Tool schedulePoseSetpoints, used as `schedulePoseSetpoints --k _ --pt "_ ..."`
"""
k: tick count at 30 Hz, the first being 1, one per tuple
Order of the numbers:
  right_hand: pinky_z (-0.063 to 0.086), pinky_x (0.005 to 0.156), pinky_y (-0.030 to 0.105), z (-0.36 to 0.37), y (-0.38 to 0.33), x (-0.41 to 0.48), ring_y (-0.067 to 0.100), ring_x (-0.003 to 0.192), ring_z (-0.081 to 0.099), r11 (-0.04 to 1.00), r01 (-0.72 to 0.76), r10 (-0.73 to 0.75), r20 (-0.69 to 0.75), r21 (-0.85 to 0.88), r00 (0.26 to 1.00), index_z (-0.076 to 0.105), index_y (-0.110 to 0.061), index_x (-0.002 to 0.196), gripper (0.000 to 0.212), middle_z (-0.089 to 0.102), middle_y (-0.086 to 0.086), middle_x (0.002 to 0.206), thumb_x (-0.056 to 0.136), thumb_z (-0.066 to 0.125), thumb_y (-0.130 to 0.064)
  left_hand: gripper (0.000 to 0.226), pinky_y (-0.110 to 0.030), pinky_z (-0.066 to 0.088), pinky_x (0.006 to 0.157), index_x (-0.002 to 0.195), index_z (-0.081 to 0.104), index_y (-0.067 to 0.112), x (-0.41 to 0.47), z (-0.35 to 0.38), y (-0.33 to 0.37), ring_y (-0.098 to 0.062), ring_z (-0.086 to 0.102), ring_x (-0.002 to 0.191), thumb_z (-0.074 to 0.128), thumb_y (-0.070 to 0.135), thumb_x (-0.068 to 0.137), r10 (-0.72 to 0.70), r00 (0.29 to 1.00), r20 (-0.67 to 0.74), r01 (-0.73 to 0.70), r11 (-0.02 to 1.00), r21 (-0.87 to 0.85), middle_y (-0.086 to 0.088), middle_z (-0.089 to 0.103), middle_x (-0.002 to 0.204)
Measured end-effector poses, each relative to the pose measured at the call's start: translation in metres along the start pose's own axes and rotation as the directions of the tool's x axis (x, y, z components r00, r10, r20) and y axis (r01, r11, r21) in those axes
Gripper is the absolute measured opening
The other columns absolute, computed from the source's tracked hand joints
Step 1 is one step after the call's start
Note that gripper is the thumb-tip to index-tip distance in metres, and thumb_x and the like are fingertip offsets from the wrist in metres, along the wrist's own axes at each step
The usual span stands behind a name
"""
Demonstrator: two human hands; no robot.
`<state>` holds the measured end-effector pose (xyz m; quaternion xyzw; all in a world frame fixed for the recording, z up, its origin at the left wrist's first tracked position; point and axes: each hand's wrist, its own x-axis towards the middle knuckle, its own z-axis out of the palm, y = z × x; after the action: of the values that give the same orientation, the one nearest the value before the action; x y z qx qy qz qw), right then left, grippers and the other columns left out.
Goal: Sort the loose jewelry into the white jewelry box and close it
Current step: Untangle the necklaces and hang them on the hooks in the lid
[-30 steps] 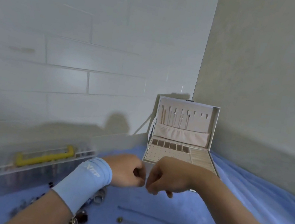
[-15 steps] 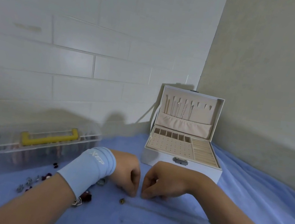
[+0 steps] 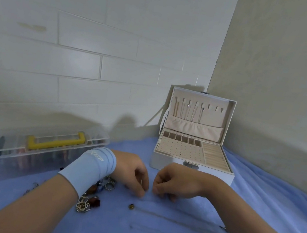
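as jewelry box (image 3: 210, 173) stands open behind, left hand (image 3: 131, 171), right hand (image 3: 176, 183) pinching chain (image 3: 202, 219)

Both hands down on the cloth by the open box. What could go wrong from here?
1. The left hand and right hand seem to pinch one thin chain. More chains lie just beside it, so lifting could snag them.
2. The ring pile lies right by the left wrist, and a sweep may scatter it.
3. Hooks in the box lid already hold necklaces, so hanging another could tangle them.
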<state>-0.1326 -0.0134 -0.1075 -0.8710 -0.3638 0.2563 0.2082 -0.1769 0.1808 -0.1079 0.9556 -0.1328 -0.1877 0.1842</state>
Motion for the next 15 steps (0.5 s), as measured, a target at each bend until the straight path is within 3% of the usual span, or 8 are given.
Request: schedulePoseSetpoints --k 4,7,9,11,13,15 --pt "0.049 0.061 0.025 -0.003 0.005 0.001 0.015 0.070 0.064 0.990 0.029 -0.016 -0.091 0.135 0.996 0.064 -0.017 0.087 0.018 0.071 -0.004 0.084 0.102 0.054 -0.023 0.015 -0.019 0.050 0.079 0.099 0.076 0.027 0.006 0.004 0.002 -0.003 0.064 0.076 0.071 0.035 0.086 0.049 0.994 -0.096 -0.052 0.998 -0.031 0.010 0.073 0.086" --pt "0.054 0.071 0.031 -0.010 0.008 -0.001 0.019 0.074 0.067 0.945 0.101 -0.055 -0.154 0.312 0.987 0.062 -0.013 0.086 0.023 0.073 0.002 0.084 0.105 0.050 -0.019 0.009 -0.022 0.053 0.077 0.092 0.070 0.021 0.003 0.001 0.000 -0.004 0.066 0.079 0.062 0.024 0.094 0.052 0.987 -0.151 -0.091 0.960 -0.266 0.011 0.072 0.086" --pt "0.056 0.075 0.035 -0.014 0.009 -0.002 0.023 0.073 0.067 0.891 0.139 -0.070 -0.172 0.432 0.983 0.060 -0.009 0.089 0.023 0.070 0.008 0.081 0.107 0.048 -0.018 0.014 -0.026 0.053 0.078 0.088 0.064 0.015 0.001 0.000 -0.001 -0.012 0.067 0.083 0.053 0.015 0.097 0.016 0.988 -0.154 -0.102 0.816 -0.568 0.002 0.073 0.090" --pt "0.056 0.070 0.036 -0.018 0.009 -0.004 0.022 0.062 0.058 0.846 0.160 -0.081 -0.174 0.509 0.981 0.055 -0.008 0.089 0.023 0.062 0.007 0.072 0.107 0.046 -0.019 0.020 -0.031 0.051 0.080 0.084 0.057 0.010 0.001 0.000 0.000 -0.022 0.067 0.082 0.044 0.008 0.099 0.010 0.986 -0.169 -0.141 0.600 -0.787 -0.008 0.070 0.084" --pt "0.045 0.057 0.029 -0.021 0.010 -0.006 0.016 0.053 0.038 0.828 0.168 -0.081 -0.183 0.535 0.980 0.050 -0.011 0.087 0.023 0.047 0.002 0.065 0.108 0.045 -0.021 0.022 -0.035 0.051 0.081 0.079 0.052 0.008 0.002 0.000 -0.001 -0.027 0.066 0.078 0.041 0.008 0.098 0.042 0.979 -0.197 -0.196 0.429 -0.882 -0.007 0.062 0.068" --pt "0.027 0.049 0.024 -0.026 0.009 -0.009 0.014 0.052 0.024 0.831 0.167 -0.065 -0.206 0.530 0.976 0.047 -0.013 0.087 0.022 0.035 -0.001 0.063 0.107 0.048 -0.023 0.019 -0.037 0.053 0.084 0.076 0.045 0.010 0.000 -0.003 -0.001 -0.027 0.065 0.074 0.047 0.014 0.095 0.089 0.969 -0.230 -0.247 0.318 -0.915 0.000 0.046 0.054"
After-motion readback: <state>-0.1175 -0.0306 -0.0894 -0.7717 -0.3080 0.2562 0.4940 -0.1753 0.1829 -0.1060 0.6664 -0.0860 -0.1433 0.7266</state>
